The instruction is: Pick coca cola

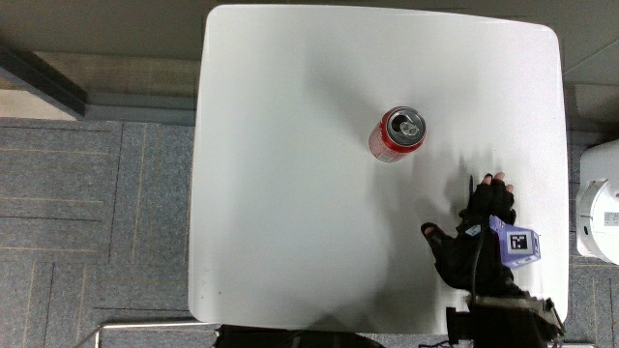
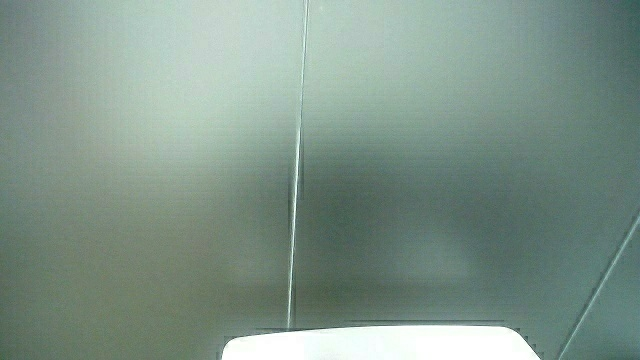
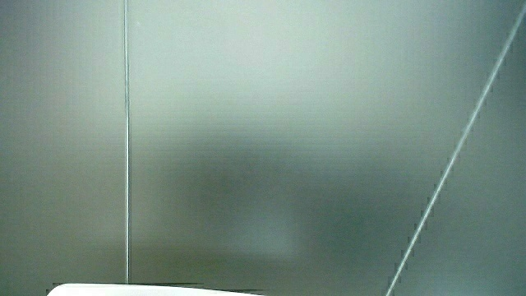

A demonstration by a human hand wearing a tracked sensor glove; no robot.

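Main view: hand (image 1: pixel 481 237) empty, fingers loosely spread at table (image 1: pixel 290 193) edge; should reach forward, wrap upright can (image 1: pixel 397 134) mid-body.

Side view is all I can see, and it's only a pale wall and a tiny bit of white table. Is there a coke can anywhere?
Observer: Yes. In the main view a red can stands upright near the middle of the table.
Operator: Have the hands got it yet?
Observer: No. There's just one hand, and it holds nothing. It is over the table near the edge, nearer to the person than the can and clearly apart from it.
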